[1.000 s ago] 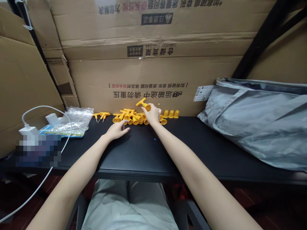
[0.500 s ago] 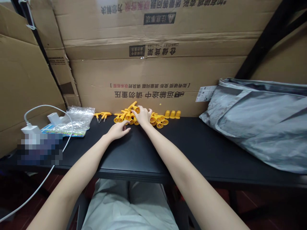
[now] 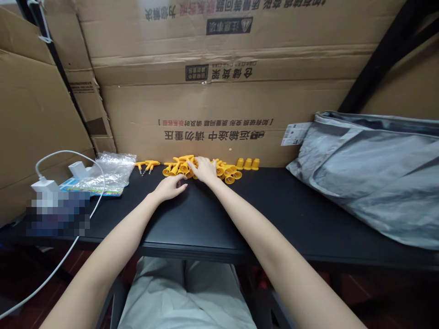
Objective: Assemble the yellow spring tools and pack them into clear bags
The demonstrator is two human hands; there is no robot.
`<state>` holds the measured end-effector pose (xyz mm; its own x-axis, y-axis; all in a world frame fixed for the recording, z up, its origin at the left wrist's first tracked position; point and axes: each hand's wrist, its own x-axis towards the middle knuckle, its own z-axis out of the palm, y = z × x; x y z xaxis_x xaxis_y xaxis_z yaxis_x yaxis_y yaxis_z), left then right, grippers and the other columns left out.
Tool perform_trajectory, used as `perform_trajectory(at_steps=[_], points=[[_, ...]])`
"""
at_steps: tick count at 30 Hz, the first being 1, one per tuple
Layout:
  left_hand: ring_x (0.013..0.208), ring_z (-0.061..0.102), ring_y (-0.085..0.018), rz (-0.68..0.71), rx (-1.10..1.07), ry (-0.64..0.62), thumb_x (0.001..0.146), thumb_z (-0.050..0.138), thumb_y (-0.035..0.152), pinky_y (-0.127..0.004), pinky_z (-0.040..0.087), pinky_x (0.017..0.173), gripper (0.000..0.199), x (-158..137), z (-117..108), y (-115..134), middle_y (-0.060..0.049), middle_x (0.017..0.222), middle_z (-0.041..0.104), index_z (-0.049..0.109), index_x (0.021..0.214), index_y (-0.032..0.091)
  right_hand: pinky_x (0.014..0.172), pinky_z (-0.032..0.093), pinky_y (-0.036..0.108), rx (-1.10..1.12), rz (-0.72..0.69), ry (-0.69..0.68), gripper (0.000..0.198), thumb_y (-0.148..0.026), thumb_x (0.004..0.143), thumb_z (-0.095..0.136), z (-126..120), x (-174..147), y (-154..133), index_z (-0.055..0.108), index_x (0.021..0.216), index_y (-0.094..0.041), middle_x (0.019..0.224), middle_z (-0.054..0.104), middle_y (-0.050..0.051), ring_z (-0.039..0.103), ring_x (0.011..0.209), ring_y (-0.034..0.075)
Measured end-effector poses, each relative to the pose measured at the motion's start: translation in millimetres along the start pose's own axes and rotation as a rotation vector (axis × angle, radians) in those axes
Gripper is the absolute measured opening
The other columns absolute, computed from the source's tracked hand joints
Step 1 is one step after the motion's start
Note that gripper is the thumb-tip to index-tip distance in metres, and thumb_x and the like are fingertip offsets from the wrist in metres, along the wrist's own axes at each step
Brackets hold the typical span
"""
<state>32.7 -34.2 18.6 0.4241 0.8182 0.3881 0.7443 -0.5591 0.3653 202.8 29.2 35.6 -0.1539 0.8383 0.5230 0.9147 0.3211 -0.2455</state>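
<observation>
The right hand (image 3: 204,170) covers part of the yellow corkscrew pile (image 3: 184,168) at the back of the black surface (image 3: 199,219); whether it grips anything, I cannot tell. The left hand (image 3: 168,187), thumb apart from its fingers, rests just beside the pile.

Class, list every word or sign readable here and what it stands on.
All upside down on the cardboard:
"为您解决", rest of line blurred
"注意事项", beside a warning triangle
"仓储货架"
"如有破损 变形 质量问题 请及时联系客服"
"运输途中 请勿重压", beside a pictogram
Too small or blurred: boxed print, left-edge print, packet print, white tag on grey bag.
</observation>
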Motion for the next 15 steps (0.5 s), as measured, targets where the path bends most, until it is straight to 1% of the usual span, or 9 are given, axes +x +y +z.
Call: perform_trajectory(at_steps=[2, 4, 6, 9, 12, 14, 15], points=[[0.063, 0.055, -0.014, -0.002, 0.001, -0.007, 0.083, 0.051, 0.034, -0.026, 0.042, 0.064, 0.027, 0.1, 0.0, -0.1, 0.000, 0.071, 0.062, 0.062, 0.102, 0.019, 0.104, 0.026, 0.049, 0.022, 0.005, 0.055, 0.042, -0.044, 0.096, 0.035, -10.8, 5.0, 11.7, 0.059, 0.117, -0.017, 0.127, 0.060, 0.011, 0.049, 0.118, 0.026], [0.064, 0.055, -0.014, -0.004, 0.004, -0.019, 0.083, 0.051, 0.035, -0.026, 0.042, 0.063, 0.026, 0.2, 0.0, 0.0, -0.001, 0.072, 0.063, 0.064, 0.098, 0.019, 0.101, 0.031, 0.046, 0.024, 0.048, 0.108, 0.037, -0.039, 0.095, 0.038, -24.5, 10.6, 30.2, 0.060, 0.116, -0.017, 0.124, 0.061, 0.012, 0.051, 0.115, 0.027], [0.064, 0.055, -0.014, -0.008, 0.008, -0.035, 0.083, 0.050, 0.035, -0.025, 0.041, 0.062, 0.025, 0.3, 0.1, 0.3, -0.001, 0.073, 0.064, 0.065, 0.095, 0.018, 0.097, 0.034, 0.044, 0.025, 0.101, 0.162, 0.034, -0.034, 0.093, 0.039, -38.6, 15.7, 55.9, 0.061, 0.114, -0.018, 0.124, 0.061, 0.012, 0.051, 0.113, 0.028], [0.064, 0.055, -0.013, -0.019, 0.016, -0.051, 0.083, 0.050, 0.034, -0.025, 0.040, 0.061, 0.025, 0.4, 0.3, 1.4, -0.001, 0.073, 0.065, 0.067, 0.092, 0.019, 0.095, 0.036, 0.043, 0.021, 0.221, 0.239, 0.034, -0.025, 0.089, 0.040, -54.8, 19.2, 104.1, 0.061, 0.114, -0.017, 0.123, 0.060, 0.013, 0.051, 0.113, 0.028], [0.064, 0.055, -0.013, -0.030, 0.017, -0.065, 0.083, 0.050, 0.033, -0.024, 0.039, 0.060, 0.024, 0.5, 0.1, 3.5, -0.001, 0.074, 0.065, 0.067, 0.091, 0.019, 0.093, 0.038, 0.043, 0.013, 0.371, 0.276, 0.039, -0.021, 0.084, 0.040, -60.3, 15.6, 152.3, 0.059, 0.118, -0.016, 0.125, 0.057, 0.015, 0.050, 0.115, 0.029], [0.064, 0.055, -0.014, -0.038, 0.018, -0.076, 0.082, 0.051, 0.033, -0.025, 0.039, 0.059, 0.023, 0.6, -0.3, 5.5, -0.002, 0.074, 0.066, 0.067, 0.091, 0.019, 0.092, 0.039, 0.044, 0.007, 0.428, 0.260, 0.042, -0.021, 0.083, 0.040, -57.7, 10.4, 177.0, 0.057, 0.120, -0.016, 0.127, 0.056, 0.016, 0.049, 0.116, 0.030], [0.064, 0.055, -0.014, -0.040, 0.019, -0.081, 0.082, 0.051, 0.033, -0.025, 0.039, 0.059, 0.023, 0.7, -0.6, 6.5, -0.002, 0.074, 0.066, 0.068, 0.090, 0.019, 0.092, 0.039, 0.044, 0.000, 0.435, 0.242, 0.043, -0.021, 0.082, 0.040, -54.9, 7.6, 185.9, 0.057, 0.121, -0.017, 0.129, 0.055, 0.015, 0.049, 0.116, 0.030]])
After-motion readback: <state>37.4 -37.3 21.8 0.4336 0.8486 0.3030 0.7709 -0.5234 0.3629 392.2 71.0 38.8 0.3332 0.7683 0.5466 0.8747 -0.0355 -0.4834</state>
